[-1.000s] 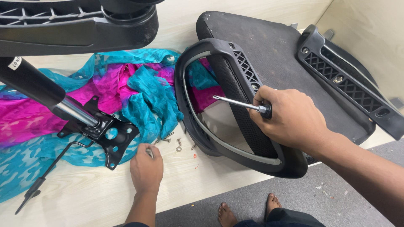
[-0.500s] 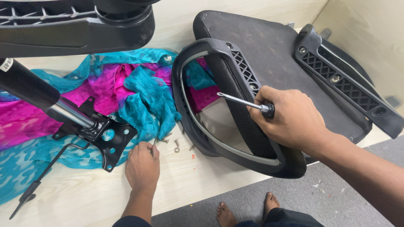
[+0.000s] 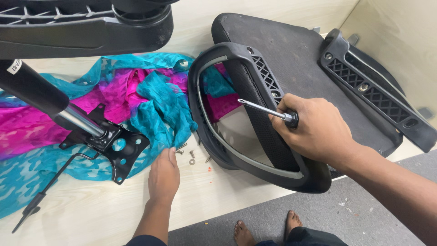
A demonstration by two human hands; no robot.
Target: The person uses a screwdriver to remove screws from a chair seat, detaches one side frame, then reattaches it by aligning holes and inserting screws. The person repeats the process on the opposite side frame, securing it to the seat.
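Note:
My right hand [image 3: 314, 130] grips a screwdriver [image 3: 266, 110] by its handle, the metal shaft pointing left over a black chair armrest [image 3: 248, 136] that stands on edge on the table. My left hand [image 3: 164, 177] rests palm down on the light wooden table [image 3: 91, 214], fingertips beside several small loose screws [image 3: 191, 157] at the edge of a teal and magenta cloth [image 3: 150, 100]. The black seat pan [image 3: 291, 59] lies upside down behind the armrest, a second armrest [image 3: 373, 89] bolted along its right side.
A black gas cylinder with a metal mounting plate [image 3: 111, 141] and a thin lever [image 3: 50, 187] lies on the cloth at left. A black chair base part [image 3: 82, 27] hangs across the top left. My bare feet [image 3: 266, 230] stand on grey floor below the table edge.
My left hand has slid slightly right along the table toward the screws. The right hand with the screwdriver has stayed over the armrest, barely shifting.

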